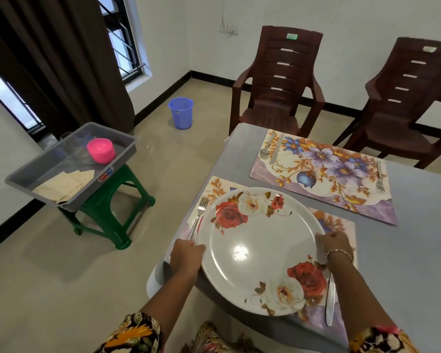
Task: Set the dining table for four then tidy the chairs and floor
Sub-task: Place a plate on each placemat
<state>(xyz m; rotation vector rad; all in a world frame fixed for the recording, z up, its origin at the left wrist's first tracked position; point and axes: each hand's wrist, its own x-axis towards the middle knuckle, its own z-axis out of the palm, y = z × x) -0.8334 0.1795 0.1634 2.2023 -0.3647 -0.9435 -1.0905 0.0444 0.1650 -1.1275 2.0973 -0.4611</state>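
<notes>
A large white plate (260,248) with red and white roses lies over the near floral placemat (341,225) on the grey table (405,250). My left hand (186,256) grips the plate's left rim and my right hand (335,244) grips its right rim. A fork (198,217) lies left of the plate, a knife (330,301) right of it. The far placemat (323,171) carries a spoon (265,150), a knife (275,149) and a fork (379,178), with no plate on it.
A grey tray (112,174) on a green stool (107,212) at left holds a pink bowl (101,150), glasses and folded napkins. Two brown plastic chairs (278,82) (405,98) stand beyond the table. A blue bucket (180,112) sits on the floor.
</notes>
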